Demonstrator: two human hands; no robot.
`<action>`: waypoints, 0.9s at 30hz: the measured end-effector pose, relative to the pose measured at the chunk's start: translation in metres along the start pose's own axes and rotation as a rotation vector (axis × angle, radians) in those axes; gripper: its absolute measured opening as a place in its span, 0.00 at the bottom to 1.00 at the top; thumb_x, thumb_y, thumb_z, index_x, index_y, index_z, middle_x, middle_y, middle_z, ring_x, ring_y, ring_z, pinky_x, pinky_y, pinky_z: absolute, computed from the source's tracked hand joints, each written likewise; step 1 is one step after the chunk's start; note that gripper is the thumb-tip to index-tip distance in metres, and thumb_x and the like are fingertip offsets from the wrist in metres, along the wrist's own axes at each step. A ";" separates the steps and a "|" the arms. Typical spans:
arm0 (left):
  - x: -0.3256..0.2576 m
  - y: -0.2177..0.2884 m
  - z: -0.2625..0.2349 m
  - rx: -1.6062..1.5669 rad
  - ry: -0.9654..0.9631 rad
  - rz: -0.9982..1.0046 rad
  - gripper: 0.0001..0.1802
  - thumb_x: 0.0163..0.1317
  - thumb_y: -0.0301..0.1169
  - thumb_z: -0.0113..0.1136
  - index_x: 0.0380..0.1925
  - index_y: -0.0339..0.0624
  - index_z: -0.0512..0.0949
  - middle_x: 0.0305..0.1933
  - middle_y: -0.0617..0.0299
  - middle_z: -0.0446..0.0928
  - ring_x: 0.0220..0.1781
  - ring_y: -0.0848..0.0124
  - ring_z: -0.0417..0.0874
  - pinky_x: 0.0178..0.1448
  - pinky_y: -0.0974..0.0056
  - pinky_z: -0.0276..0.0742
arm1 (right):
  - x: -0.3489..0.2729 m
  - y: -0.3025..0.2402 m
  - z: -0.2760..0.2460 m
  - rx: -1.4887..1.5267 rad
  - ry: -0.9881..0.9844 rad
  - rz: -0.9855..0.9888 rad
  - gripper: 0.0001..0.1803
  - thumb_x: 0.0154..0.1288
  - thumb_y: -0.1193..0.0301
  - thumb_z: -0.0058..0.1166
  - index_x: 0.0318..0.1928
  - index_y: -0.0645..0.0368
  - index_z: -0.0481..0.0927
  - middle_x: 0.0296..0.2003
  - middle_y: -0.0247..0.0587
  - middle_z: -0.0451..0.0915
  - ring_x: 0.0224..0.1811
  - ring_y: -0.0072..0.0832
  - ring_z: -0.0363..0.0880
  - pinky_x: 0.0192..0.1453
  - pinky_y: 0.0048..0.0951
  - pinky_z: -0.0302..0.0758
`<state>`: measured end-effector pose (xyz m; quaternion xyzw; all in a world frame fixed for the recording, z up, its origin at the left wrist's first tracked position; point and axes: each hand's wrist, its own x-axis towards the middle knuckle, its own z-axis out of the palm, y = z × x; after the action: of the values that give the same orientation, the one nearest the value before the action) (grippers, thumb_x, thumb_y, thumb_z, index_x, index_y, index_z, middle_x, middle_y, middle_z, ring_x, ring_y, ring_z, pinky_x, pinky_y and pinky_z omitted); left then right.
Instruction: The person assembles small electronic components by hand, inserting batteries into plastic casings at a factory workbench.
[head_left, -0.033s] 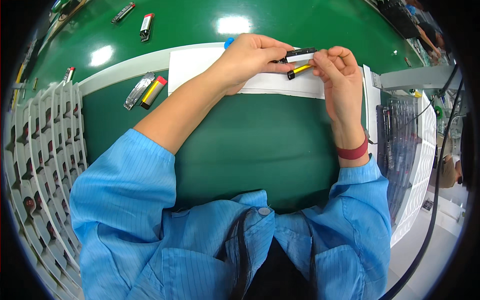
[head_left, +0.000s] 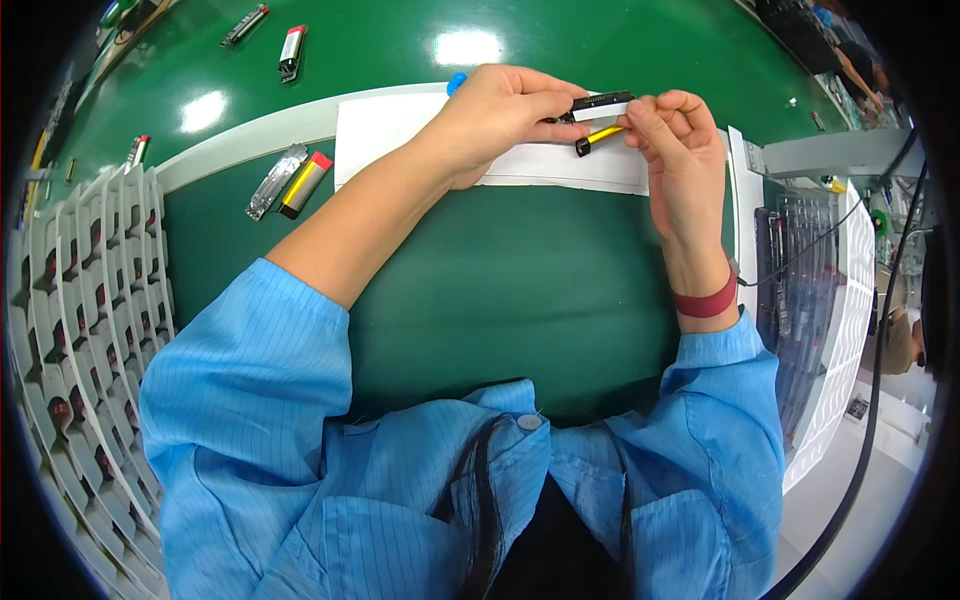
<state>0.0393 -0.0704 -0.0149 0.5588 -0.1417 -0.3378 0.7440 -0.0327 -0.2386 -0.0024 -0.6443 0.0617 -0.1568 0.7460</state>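
Note:
My left hand (head_left: 500, 112) is closed in a pinch on the left end of a slim black part (head_left: 600, 100) with a row of small marks and a white strip (head_left: 600, 113) along its near side. At the other end, my right hand (head_left: 685, 150) has thumb and forefinger pinched at the strip's tip. Just below lies a yellow cylinder with a black end (head_left: 602, 138), reaching toward my right fingers; whether they grip it is hidden. Both hands are over white paper (head_left: 390, 125). A red band (head_left: 708, 298) circles my right wrist.
At left are a clear-grey casing (head_left: 276, 182) and a red-ended yellow cylinder (head_left: 306, 185). Farther off on the green surface lie a red-white cylinder (head_left: 292, 52) and a similar piece (head_left: 244, 25). White slotted trays (head_left: 90, 330) stand left; clear plastic trays (head_left: 800, 290) and a black cable (head_left: 875, 380) are right.

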 end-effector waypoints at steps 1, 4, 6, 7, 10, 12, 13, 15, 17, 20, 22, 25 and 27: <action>-0.001 0.003 0.001 -0.011 -0.006 0.014 0.16 0.61 0.25 0.48 0.46 0.22 0.70 0.45 0.45 0.73 0.47 0.63 0.79 0.53 0.69 0.75 | 0.003 0.001 0.003 0.028 0.006 -0.031 0.10 0.55 0.81 0.55 0.36 0.62 0.67 0.29 0.41 0.77 0.31 0.24 0.77 0.39 0.22 0.73; -0.003 0.001 0.002 -0.019 -0.007 0.014 0.16 0.61 0.25 0.48 0.46 0.22 0.70 0.45 0.45 0.73 0.47 0.63 0.79 0.54 0.69 0.74 | -0.001 0.005 0.007 0.072 0.048 -0.046 0.09 0.56 0.81 0.54 0.35 0.62 0.68 0.29 0.41 0.77 0.31 0.24 0.77 0.40 0.22 0.73; -0.002 0.001 0.001 -0.002 0.008 0.013 0.16 0.61 0.25 0.48 0.46 0.21 0.70 0.46 0.45 0.73 0.47 0.63 0.79 0.54 0.69 0.74 | 0.001 0.008 0.007 0.082 0.034 -0.034 0.09 0.56 0.81 0.54 0.35 0.62 0.67 0.29 0.41 0.77 0.31 0.24 0.77 0.40 0.22 0.73; -0.002 0.000 0.001 0.013 0.014 0.009 0.16 0.61 0.25 0.48 0.46 0.21 0.70 0.46 0.45 0.73 0.47 0.63 0.79 0.54 0.69 0.74 | 0.000 0.008 0.007 0.086 0.027 -0.023 0.09 0.56 0.81 0.54 0.35 0.62 0.67 0.29 0.41 0.77 0.31 0.24 0.77 0.40 0.22 0.73; -0.002 -0.001 0.001 -0.010 -0.002 0.028 0.16 0.61 0.25 0.48 0.46 0.21 0.70 0.47 0.45 0.72 0.47 0.63 0.79 0.54 0.69 0.74 | 0.000 0.009 0.004 0.110 0.022 -0.010 0.09 0.56 0.81 0.54 0.35 0.62 0.68 0.30 0.41 0.77 0.32 0.25 0.78 0.41 0.22 0.74; 0.000 -0.001 0.000 -0.008 -0.005 0.020 0.16 0.61 0.25 0.48 0.45 0.21 0.70 0.47 0.44 0.72 0.47 0.64 0.79 0.54 0.69 0.74 | 0.002 0.009 0.002 0.120 0.020 0.000 0.09 0.56 0.81 0.54 0.35 0.62 0.68 0.30 0.42 0.77 0.32 0.26 0.78 0.42 0.22 0.74; 0.000 -0.001 0.000 -0.002 -0.005 0.017 0.16 0.61 0.25 0.48 0.45 0.21 0.70 0.48 0.44 0.72 0.47 0.64 0.78 0.54 0.69 0.74 | 0.002 0.009 0.002 0.132 0.014 0.007 0.09 0.56 0.81 0.54 0.35 0.62 0.68 0.30 0.42 0.77 0.33 0.26 0.78 0.42 0.23 0.74; 0.001 -0.002 -0.001 -0.007 0.000 0.010 0.16 0.61 0.25 0.48 0.45 0.21 0.70 0.47 0.44 0.72 0.47 0.64 0.79 0.55 0.69 0.74 | 0.003 0.011 -0.001 0.148 0.013 0.020 0.09 0.56 0.81 0.54 0.36 0.62 0.68 0.31 0.42 0.78 0.33 0.26 0.79 0.42 0.23 0.75; 0.002 -0.003 -0.001 -0.011 0.001 0.008 0.16 0.61 0.25 0.48 0.45 0.21 0.71 0.47 0.45 0.72 0.47 0.65 0.79 0.55 0.69 0.74 | 0.003 0.011 0.000 0.162 0.012 0.027 0.09 0.56 0.82 0.54 0.36 0.62 0.68 0.31 0.42 0.78 0.33 0.27 0.79 0.42 0.23 0.75; 0.002 -0.006 -0.002 -0.016 -0.005 0.023 0.16 0.60 0.25 0.49 0.45 0.21 0.71 0.46 0.46 0.73 0.47 0.65 0.79 0.55 0.69 0.74 | 0.001 0.011 0.003 0.105 0.023 0.009 0.09 0.56 0.82 0.54 0.36 0.62 0.68 0.31 0.43 0.77 0.33 0.26 0.78 0.41 0.23 0.75; 0.001 -0.004 -0.001 -0.015 0.001 0.021 0.16 0.59 0.25 0.50 0.44 0.22 0.71 0.45 0.46 0.74 0.47 0.65 0.79 0.54 0.69 0.75 | 0.001 0.011 0.004 0.024 0.008 -0.084 0.10 0.55 0.82 0.54 0.35 0.63 0.67 0.30 0.43 0.77 0.32 0.24 0.78 0.41 0.22 0.75; 0.000 -0.006 0.000 -0.012 0.003 0.030 0.15 0.58 0.24 0.52 0.43 0.23 0.72 0.43 0.47 0.75 0.45 0.66 0.80 0.52 0.69 0.76 | -0.002 0.011 0.005 -0.128 0.010 -0.184 0.10 0.55 0.82 0.55 0.35 0.65 0.67 0.31 0.43 0.76 0.33 0.22 0.76 0.41 0.19 0.74; 0.000 -0.005 -0.001 -0.001 0.022 0.032 0.15 0.58 0.24 0.53 0.43 0.23 0.73 0.42 0.47 0.75 0.44 0.66 0.80 0.51 0.69 0.76 | 0.000 0.012 0.006 -0.174 0.004 -0.234 0.10 0.55 0.82 0.56 0.35 0.65 0.67 0.31 0.42 0.76 0.33 0.21 0.76 0.40 0.19 0.74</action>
<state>0.0380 -0.0700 -0.0201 0.5600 -0.1422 -0.3198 0.7509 -0.0288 -0.2311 -0.0132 -0.7091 0.0009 -0.2380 0.6637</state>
